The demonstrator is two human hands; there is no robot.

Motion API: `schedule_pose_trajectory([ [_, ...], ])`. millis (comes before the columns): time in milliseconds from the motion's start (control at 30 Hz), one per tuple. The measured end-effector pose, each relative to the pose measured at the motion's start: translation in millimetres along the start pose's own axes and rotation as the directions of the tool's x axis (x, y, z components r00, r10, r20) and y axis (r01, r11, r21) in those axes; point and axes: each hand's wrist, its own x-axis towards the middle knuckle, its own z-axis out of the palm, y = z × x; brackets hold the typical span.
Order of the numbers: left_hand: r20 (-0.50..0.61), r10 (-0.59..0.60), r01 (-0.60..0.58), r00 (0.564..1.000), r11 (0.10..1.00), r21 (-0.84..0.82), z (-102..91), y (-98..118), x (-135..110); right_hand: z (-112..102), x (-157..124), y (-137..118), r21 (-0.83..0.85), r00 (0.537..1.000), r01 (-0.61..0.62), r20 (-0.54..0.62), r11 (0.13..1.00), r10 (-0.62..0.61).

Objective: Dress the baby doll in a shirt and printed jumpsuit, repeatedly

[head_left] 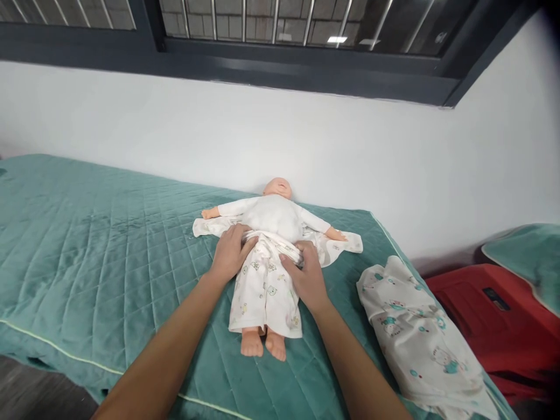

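Observation:
A baby doll (273,216) lies on its back, arms spread, its feet toward me. Patterned white baby pants (266,286) cover its legs down to the ankles, and both bare feet stick out. My left hand (230,254) pinches the waistband at the doll's left-hand side in view, thumb on the cloth. On the opposite side my right hand (308,274) grips the waistband between thumb and fingers. A patterned baby shirt (345,243) is spread beneath the doll's back and arms. The upper body is soft white cloth.
The doll rests on a green quilted cover (131,256) against a white wall (175,128). A folded patterned cloth (406,332) lies at the right edge. Beyond it stands a red plastic object (494,315). A barred window (280,35) is above.

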Motion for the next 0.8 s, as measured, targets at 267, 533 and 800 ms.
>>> schedule_pose_trajectory([
  [267,0.045,-0.116,0.119,0.992,0.99,-0.07,-20.0,23.9,-49.3,-4.0,-0.2,-1.0,-0.027,0.997,0.074,-0.032,0.997,-0.075],
  [533,0.035,0.006,-0.005,0.999,1.0,-0.025,-27.3,33.6,-72.0,-6.4,-1.2,-2.1,-0.099,1.0,0.023,-0.004,0.995,-0.024],
  [800,0.027,-0.037,0.037,0.999,0.999,-0.003,-23.5,25.4,-64.6,-18.3,-55.9,-37.9,0.032,0.958,-0.278,0.081,0.96,0.275],
])
